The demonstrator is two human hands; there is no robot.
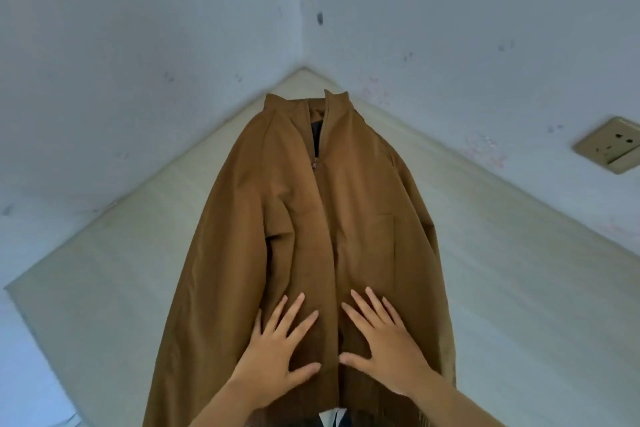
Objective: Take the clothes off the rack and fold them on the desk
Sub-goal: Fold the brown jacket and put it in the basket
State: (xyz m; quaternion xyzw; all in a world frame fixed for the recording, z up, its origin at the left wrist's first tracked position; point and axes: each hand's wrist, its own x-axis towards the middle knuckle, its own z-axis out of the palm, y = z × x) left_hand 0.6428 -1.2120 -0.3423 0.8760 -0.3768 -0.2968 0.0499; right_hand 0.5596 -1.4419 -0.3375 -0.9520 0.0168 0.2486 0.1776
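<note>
Two hands, my left hand and right hand, fingers straight, splayed flat on brown jacket atop desk.

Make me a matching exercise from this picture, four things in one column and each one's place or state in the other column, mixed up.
Things: 1 brown jacket; 2 left hand; 3 right hand; 4 wall socket.
Places: A on the wall, far right; B flat on the jacket, left of its zip; C spread on the desk, collar toward the corner; D flat on the jacket, right of its zip.
Pairs: 1-C, 2-B, 3-D, 4-A.
</note>
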